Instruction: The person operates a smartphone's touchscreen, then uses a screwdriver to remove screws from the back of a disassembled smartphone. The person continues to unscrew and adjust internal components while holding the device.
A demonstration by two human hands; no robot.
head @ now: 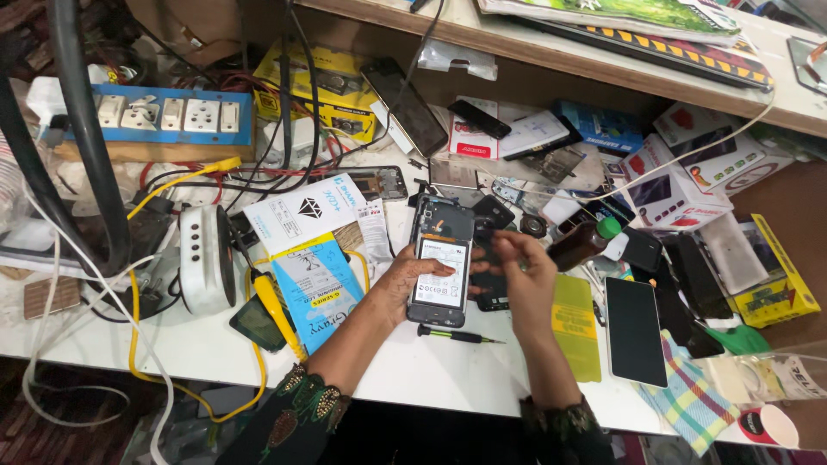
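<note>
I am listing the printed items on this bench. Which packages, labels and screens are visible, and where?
Blue and white flat packet: left of the left hand.
White label on the opened phone: held in that hand.
Yellow box: rear, near the switch board.
Yellow box: far right.
White phone boxes: right rear.
Dark phone screen: right of the right hand.

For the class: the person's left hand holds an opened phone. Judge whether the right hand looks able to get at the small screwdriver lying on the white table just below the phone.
Probably yes. The screwdriver lies bare on the table, just below the right hand, with nothing on top of it. The left hand is busy holding the phone.
</note>
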